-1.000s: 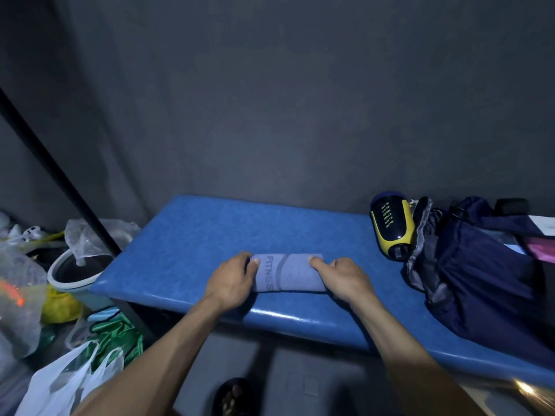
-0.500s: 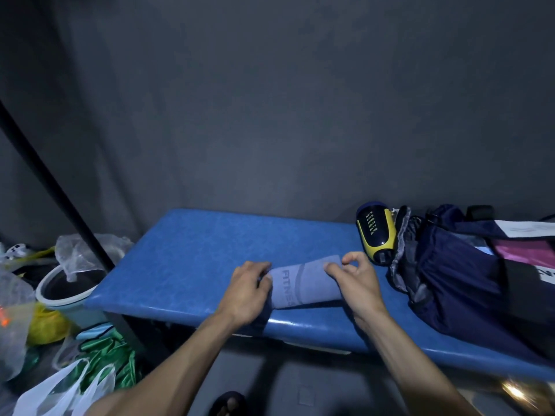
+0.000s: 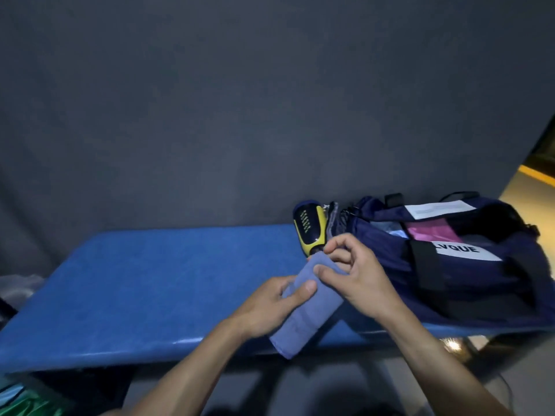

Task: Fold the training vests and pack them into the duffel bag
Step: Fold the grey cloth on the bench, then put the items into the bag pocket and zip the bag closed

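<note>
Left grip (image 3: 277, 301) and right grip (image 3: 353, 274), fingers curled.

Taking the duffel bag (image 3: 468, 262) as the landmark, the blue bench top (image 3: 144, 283) lay bare to its left, giving wide room for a hand. Just beside the bag's left end a black and yellow object (image 3: 308, 229) stood in the way, touching crumpled dark cloth there. In front of that end, both hands, the left hand (image 3: 270, 304) and the right hand (image 3: 357, 274), held a rolled vest (image 3: 309, 313) slanting across the bench's near edge, blocking that approach. Black straps (image 3: 425, 265) crossed the bag's near side. Behind the bag rose a dark wall (image 3: 270, 115).
</note>
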Tool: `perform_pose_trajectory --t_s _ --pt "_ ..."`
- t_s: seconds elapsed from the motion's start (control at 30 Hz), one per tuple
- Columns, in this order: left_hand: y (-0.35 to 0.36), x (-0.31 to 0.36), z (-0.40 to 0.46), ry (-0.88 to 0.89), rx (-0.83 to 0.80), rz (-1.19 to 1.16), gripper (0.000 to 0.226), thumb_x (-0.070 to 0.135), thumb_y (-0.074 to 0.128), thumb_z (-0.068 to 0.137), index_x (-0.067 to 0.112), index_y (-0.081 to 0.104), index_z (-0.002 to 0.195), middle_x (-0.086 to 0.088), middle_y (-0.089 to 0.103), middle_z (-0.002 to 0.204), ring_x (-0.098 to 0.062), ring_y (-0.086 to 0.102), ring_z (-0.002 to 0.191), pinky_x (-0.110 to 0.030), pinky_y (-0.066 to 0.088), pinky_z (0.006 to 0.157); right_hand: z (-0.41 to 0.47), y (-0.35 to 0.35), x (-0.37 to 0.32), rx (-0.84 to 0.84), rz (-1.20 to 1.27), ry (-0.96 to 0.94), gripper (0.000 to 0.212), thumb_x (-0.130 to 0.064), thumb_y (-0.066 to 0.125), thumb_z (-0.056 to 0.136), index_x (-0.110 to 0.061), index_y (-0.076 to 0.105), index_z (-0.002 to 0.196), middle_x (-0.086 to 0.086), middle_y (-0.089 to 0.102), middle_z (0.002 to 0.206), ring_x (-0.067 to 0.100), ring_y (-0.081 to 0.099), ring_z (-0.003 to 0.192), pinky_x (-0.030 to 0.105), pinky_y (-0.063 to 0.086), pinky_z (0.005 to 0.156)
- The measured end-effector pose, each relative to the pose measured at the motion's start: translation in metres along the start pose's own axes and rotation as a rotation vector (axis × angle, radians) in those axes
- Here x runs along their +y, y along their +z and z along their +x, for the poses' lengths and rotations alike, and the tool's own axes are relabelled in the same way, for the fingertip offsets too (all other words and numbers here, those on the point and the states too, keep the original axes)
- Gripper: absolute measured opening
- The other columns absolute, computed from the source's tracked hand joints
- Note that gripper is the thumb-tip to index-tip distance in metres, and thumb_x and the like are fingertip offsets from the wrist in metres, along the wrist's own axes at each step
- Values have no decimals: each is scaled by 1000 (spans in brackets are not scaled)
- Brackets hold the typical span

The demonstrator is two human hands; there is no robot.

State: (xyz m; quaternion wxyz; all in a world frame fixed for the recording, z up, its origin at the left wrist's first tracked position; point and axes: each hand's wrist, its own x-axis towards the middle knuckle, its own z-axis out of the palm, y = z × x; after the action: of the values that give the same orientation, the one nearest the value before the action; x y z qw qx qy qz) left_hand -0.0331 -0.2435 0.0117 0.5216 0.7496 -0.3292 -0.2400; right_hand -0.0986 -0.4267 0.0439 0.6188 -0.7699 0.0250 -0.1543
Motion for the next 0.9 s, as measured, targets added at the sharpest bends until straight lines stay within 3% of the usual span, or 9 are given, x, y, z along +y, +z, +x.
perform_pose_trajectory --t_s 0.1,0.17,0.27,0.37,0.53,0.63,0.73,0.8,0.9 --pt "16 3 20 38 66 -86 52 70 40 97 34 72 116 15 73 119 -7 66 115 -36 50 101 -2 -6 -2 276 132 69 40 -4 85 80 -10 57 108 2 76 100 10 71 91 25 56 84" --pt "29 7 35 85 180 -191 49 61 39 100 30 73 119 10 73 123 -11 65 121 -39 48 106 -8 -10 -5 315 327 122 47 -15 84 77 -10 59 116 6 76 108 14 71 98 24 57 85" --pt "55 15 56 115 298 -281 56 66 40 96 24 74 110 3 76 113 -13 69 111 -44 52 101 -15 -15 -5 261 470 165 46 -20 79 80 -4 63 120 12 76 112 28 72 108 40 59 92" --pt "76 30 70 168 352 -267 59 66 38 97 16 69 102 -2 75 104 -17 70 101 -47 54 93 -12 -28 -4 380 394 124 25 -10 74 91 -5 66 114 11 78 106 33 73 104 46 60 91" --pt "99 73 103 287 369 -245 51 62 35 101 21 64 94 2 70 93 -9 65 88 -31 53 83 -7 -62 -10 478 344 58 26 -24 76 89 -13 67 111 10 77 105 29 74 100 49 59 90" --pt "110 108 131 367 272 -174 36 50 35 106 34 60 85 19 64 84 3 58 80 -17 44 76 -4 -98 -20 542 292 22 19 -11 74 93 -10 67 111 10 77 104 29 74 99 41 61 85" --pt "111 133 167 476 101 21 36 43 34 108 35 62 86 15 61 88 -3 59 86 -27 45 80 -4 -155 -39 604 262 59 20 -11 71 93 -9 67 113 8 78 103 24 76 93 36 63 79" --pt "111 139 196 485 -7 162 36 36 38 108 22 70 99 11 69 96 -10 65 95 -35 50 89 -5 -201 -47 611 134 165 23 -21 72 93 -14 67 114 4 79 100 19 77 86 32 61 69" --pt "126 142 234 433 -170 493 26 18 48 105 22 74 107 7 74 103 -12 67 97 -31 52 90 1 -271 -52 529 -186 493 30 -33 76 89 -18 68 113 4 78 93 19 75 78 31 55 65"
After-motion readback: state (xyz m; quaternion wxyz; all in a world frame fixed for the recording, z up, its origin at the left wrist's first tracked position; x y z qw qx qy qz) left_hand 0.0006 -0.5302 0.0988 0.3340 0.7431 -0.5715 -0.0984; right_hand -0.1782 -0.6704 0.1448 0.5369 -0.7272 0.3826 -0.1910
